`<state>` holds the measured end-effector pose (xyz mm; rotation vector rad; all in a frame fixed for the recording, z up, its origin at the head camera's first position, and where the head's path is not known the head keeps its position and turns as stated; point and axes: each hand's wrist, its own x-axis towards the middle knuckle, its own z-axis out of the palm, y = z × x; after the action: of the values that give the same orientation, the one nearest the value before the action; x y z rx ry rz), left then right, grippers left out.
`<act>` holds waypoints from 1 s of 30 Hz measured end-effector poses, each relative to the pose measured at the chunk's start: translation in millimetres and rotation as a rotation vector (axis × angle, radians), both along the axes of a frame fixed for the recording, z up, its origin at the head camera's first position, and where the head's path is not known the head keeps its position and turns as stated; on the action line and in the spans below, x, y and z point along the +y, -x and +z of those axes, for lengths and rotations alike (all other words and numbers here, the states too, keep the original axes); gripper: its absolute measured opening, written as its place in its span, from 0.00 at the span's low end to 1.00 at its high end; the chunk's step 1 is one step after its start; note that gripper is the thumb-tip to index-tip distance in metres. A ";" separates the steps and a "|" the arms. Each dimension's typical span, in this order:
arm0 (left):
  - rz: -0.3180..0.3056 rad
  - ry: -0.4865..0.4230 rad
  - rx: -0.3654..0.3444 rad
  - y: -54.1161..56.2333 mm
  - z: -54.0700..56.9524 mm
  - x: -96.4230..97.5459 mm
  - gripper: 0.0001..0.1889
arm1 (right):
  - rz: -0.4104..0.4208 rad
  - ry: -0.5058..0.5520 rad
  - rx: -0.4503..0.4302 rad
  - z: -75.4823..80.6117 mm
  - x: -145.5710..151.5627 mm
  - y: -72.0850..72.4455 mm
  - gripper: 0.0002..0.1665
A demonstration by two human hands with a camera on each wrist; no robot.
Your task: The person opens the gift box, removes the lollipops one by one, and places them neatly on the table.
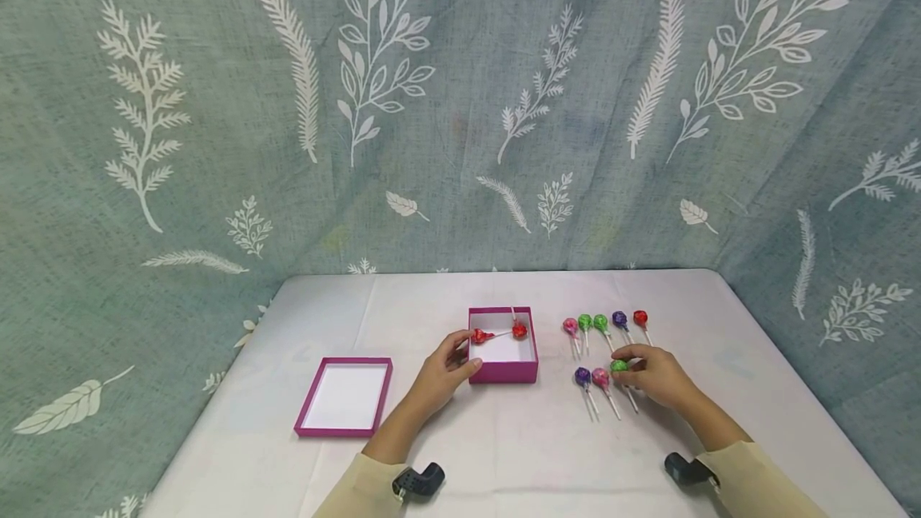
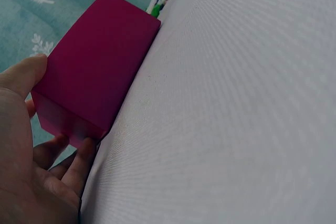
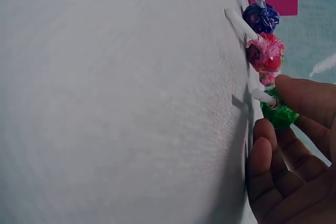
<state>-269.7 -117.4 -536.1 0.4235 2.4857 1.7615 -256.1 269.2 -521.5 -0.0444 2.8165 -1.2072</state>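
Note:
A magenta box (image 1: 503, 372) with a white inside stands on the table, holding two red-wrapped lollipops (image 1: 519, 331). My left hand (image 1: 440, 370) grips the box at its left side, thumb by the near left corner and fingers curled against the wall. In the left wrist view the box (image 2: 97, 59) hides part of those fingers. To the right, my right hand (image 1: 651, 374) pinches the wrapped head of a green lollipop (image 3: 280, 113) between thumb and fingers. Its stick points toward the table's near side. A pink lollipop (image 1: 600, 377) and a purple one (image 1: 582, 376) lie just left of it.
Behind the right hand lies a row of lollipops: pink (image 1: 571, 326), two green (image 1: 585, 321), purple (image 1: 619, 317) and red (image 1: 640, 317). A magenta-rimmed lid (image 1: 388, 390) with a white inside lies at the left. A leaf-patterned curtain (image 1: 460, 182) hangs behind the white table (image 1: 547, 470).

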 end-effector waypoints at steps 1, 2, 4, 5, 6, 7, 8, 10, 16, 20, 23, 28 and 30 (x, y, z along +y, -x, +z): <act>-0.004 0.002 -0.001 -1.8 4.0 0.4 0.31 | 0.000 -0.004 -0.003 -0.2 0.4 -0.5 0.19; -0.007 0.007 -0.004 -3.8 8.4 0.7 0.31 | 0.001 -0.009 -0.007 -0.7 1.0 -0.8 0.19; -0.016 0.014 -0.005 -8.1 16.9 0.8 0.31 | 0.001 -0.015 -0.015 -1.3 1.8 -1.1 0.19; -0.020 0.012 -0.002 -10.0 20.4 0.6 0.31 | 0.000 -0.016 -0.019 -1.1 1.9 -1.4 0.19; -0.022 0.008 -0.002 -11.5 22.9 0.3 0.31 | 0.002 -0.017 -0.024 -1.4 2.0 -1.6 0.19; -0.023 0.005 -0.001 -12.9 24.9 0.0 0.31 | -0.003 -0.016 -0.029 -1.3 2.0 -1.6 0.18; -0.023 0.005 -0.003 -13.9 26.2 -0.3 0.32 | -0.002 -0.019 -0.031 -1.6 2.2 -1.5 0.18; -0.023 0.002 -0.005 -14.8 26.8 -0.9 0.32 | -0.005 -0.020 -0.037 -1.6 2.0 -1.9 0.18; -0.027 0.002 -0.002 -13.8 24.4 -1.5 0.32 | -0.011 -0.028 -0.029 -2.8 2.9 -4.4 0.18; -0.024 0.001 0.000 -13.3 24.8 -0.7 0.32 | -0.018 -0.024 -0.026 -3.5 4.5 -5.0 0.19; -0.018 0.002 -0.008 -12.8 25.0 -0.1 0.32 | -0.023 -0.024 -0.026 -4.7 5.5 -4.5 0.19; -0.013 0.003 -0.009 -12.9 24.6 0.5 0.31 | -0.029 -0.019 -0.039 -6.5 7.8 -2.8 0.19; -0.014 -0.002 -0.005 -13.2 25.2 0.7 0.31 | -0.028 -0.016 -0.044 -6.6 8.7 -2.1 0.19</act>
<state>-256.5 -116.7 -510.9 0.4351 2.4711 1.7581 -253.9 277.9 -528.1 0.0219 2.7978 -1.1760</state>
